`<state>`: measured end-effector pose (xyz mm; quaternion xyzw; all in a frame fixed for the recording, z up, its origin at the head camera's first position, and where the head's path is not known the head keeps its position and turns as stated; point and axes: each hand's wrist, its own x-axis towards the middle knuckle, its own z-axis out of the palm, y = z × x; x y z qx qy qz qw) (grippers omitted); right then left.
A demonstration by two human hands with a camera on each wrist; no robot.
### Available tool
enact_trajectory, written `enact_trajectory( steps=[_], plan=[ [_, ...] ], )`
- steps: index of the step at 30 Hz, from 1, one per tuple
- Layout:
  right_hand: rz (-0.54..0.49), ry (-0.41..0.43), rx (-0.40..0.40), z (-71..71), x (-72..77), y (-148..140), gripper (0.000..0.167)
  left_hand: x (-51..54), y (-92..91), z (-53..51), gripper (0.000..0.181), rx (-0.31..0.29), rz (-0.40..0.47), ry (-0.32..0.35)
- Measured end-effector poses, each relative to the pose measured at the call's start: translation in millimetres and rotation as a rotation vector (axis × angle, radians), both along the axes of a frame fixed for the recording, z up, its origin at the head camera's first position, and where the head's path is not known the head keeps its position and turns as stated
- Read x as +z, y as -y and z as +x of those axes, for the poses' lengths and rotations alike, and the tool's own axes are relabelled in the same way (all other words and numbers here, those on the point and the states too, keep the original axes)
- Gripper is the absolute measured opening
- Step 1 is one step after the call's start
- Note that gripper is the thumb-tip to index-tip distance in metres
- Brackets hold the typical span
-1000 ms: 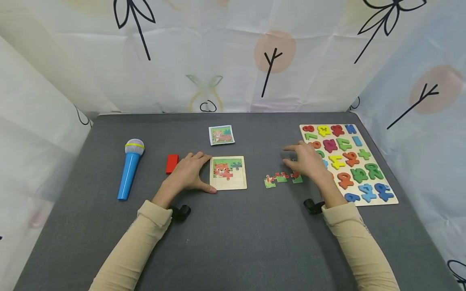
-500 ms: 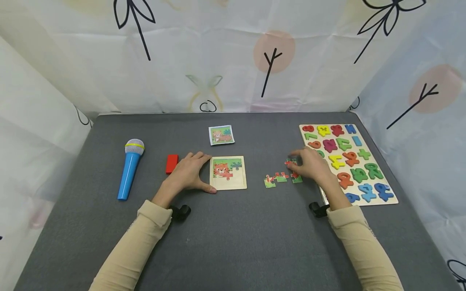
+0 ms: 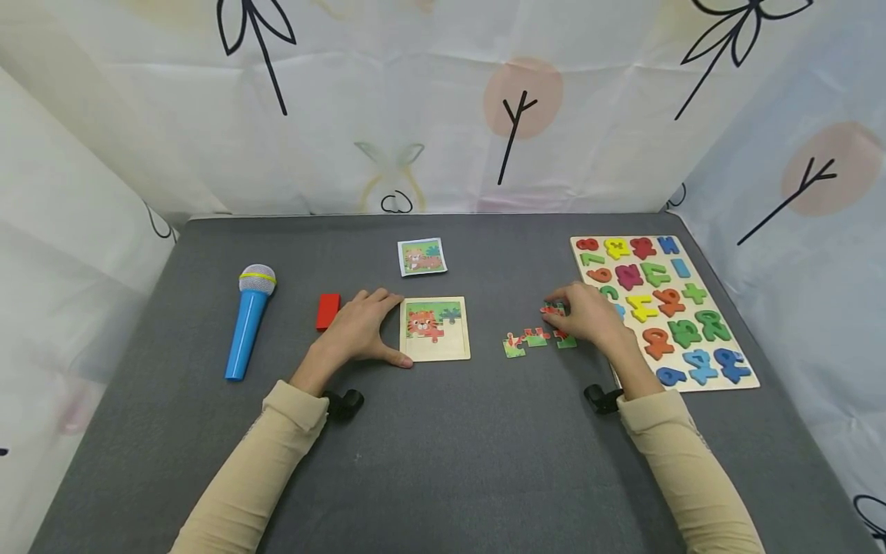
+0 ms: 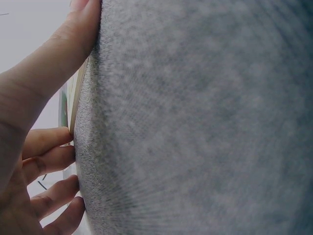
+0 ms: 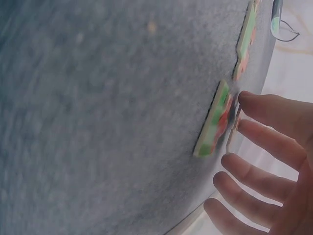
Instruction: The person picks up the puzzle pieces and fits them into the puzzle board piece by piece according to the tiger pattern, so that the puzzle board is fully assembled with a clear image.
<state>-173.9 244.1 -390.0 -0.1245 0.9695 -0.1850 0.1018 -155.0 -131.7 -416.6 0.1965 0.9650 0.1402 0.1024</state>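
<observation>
My left hand (image 3: pixel 360 327) lies spread at the left side of the wooden puzzle tray (image 3: pixel 434 355), thumb near its lower left corner and index finger at the upper left. In the left wrist view the index fingertip touches the tray's edge (image 4: pixel 77 100). A cat's face and green pieces fill the tray's top and left part. My right hand (image 3: pixel 588 314) pinches a red and green puzzle piece (image 3: pixel 554 308) between thumb and index finger; the right wrist view shows this piece (image 5: pixel 232 137) edge-on. Several loose pieces (image 3: pixel 536 337) lie just below and left of that hand.
A picture card (image 3: pixel 422 257) lies behind the tray. Left of my left hand are a red block (image 3: pixel 328 311) and a blue toy microphone (image 3: pixel 246 327). A board of coloured letters and numbers (image 3: pixel 720 360) stands at the right, partly behind my right hand and forearm.
My right hand has come down onto the upper loose piece, its thumb and index finger drawing together on it. My left hand and the tray have not moved.
</observation>
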Motion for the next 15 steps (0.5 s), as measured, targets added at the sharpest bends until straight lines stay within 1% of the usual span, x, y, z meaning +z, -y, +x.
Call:
enact_trajectory(
  steps=[5,10,15],
  plan=[
    [-0.004,-0.031,0.009,3.2,2.5,8.9,0.040,-0.1,0.5,0.1,0.114,0.002,0.004,0.000],
    [-0.014,-0.068,0.041,6.6,2.7,22.6,0.036,-0.6,0.8,0.0,0.114,0.000,0.002,0.000],
    [-0.008,-0.081,0.055,7.8,3.8,38.6,0.034,-0.6,0.7,-0.1,0.114,-0.003,0.003,-0.002]
  ],
)
